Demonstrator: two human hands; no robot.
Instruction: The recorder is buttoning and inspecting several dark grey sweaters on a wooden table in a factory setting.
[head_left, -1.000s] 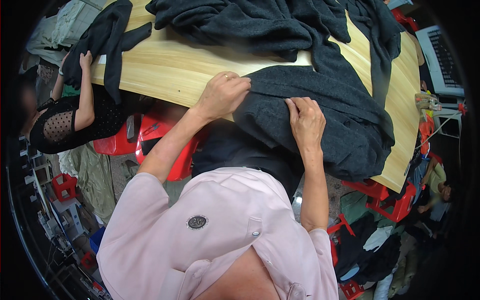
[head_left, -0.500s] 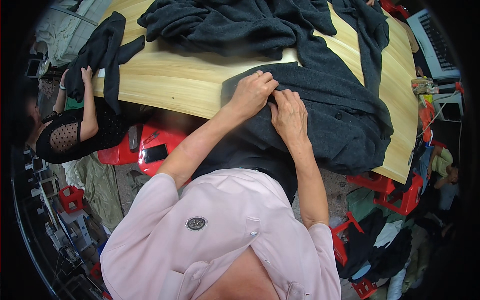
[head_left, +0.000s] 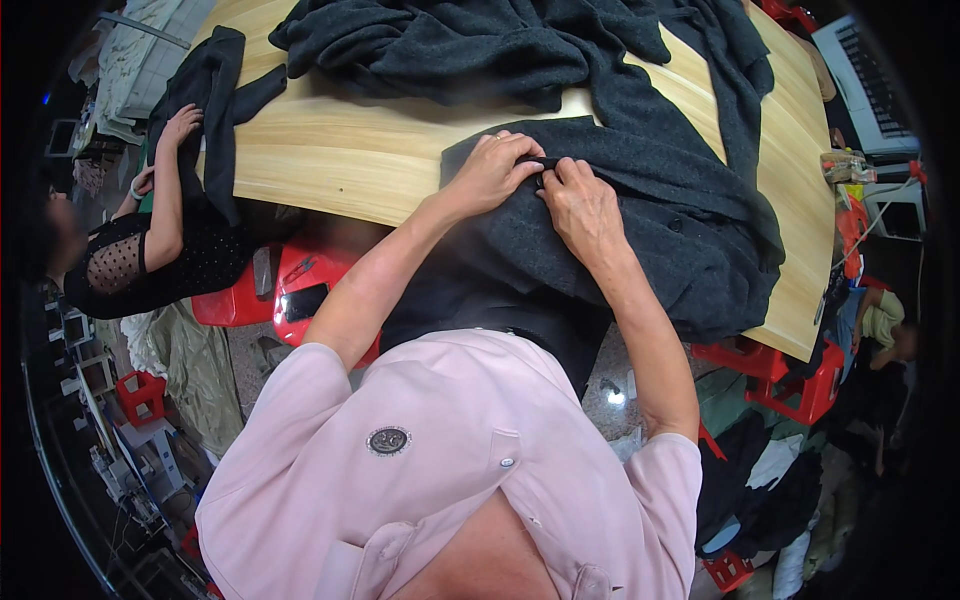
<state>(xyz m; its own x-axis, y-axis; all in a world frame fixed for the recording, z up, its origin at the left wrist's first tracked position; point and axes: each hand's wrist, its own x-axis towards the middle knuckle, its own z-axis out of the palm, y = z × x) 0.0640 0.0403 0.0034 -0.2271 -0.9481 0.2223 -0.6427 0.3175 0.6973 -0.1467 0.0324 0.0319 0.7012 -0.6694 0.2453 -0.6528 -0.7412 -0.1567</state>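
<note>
A dark grey wool-like coat [head_left: 660, 240] lies across the near edge of the table, with a dark round button showing on it. Both my hands pinch a fold of its cloth near the upper left part. My left hand [head_left: 497, 172] is closed on the fabric, thumb and forefinger together. Close beside it, my right hand [head_left: 582, 207] grips the same fold with bent fingers. A small dark spot, perhaps a button, shows between the fingertips; I cannot make it out clearly.
More dark garments [head_left: 450, 45] are heaped on the far side of the wooden table [head_left: 320, 150]. At the left, a co-worker [head_left: 150, 240] handles another dark garment [head_left: 205, 110]. Red stools [head_left: 235, 300] stand below the table edge, one bearing a phone [head_left: 303, 302]. Piled cloth [head_left: 760, 490] lies at lower right.
My hands have shifted slightly on the fold, and my right elbow has swung outward to the right. The co-worker's hands have moved apart on the left.
</note>
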